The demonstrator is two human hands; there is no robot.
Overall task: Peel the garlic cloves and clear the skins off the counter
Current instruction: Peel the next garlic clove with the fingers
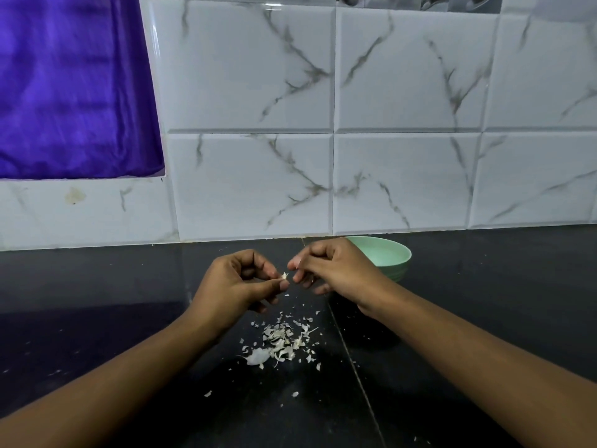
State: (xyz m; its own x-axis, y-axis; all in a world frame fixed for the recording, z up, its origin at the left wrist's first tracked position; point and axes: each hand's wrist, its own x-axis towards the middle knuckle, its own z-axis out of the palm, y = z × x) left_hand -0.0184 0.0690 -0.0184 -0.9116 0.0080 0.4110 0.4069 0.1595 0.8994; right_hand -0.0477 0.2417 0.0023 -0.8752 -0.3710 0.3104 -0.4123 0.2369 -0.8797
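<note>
My left hand [237,281] pinches a small garlic clove [284,276] between thumb and fingertips, held above the black counter [97,318]. My right hand [329,266] is close beside it, fingers curled, with its fingertips just right of the clove; whether they touch it I cannot tell. Below the hands lies a loose pile of white garlic skins [281,342], with smaller flakes scattered around it. A pale green bowl [392,253] stands behind my right hand, partly hidden by it; its contents are not visible.
A white marble-look tiled wall [323,124] rises at the back of the counter. A purple cloth [71,85] hangs at upper left. A seam in the counter [355,367] runs diagonally past the skins.
</note>
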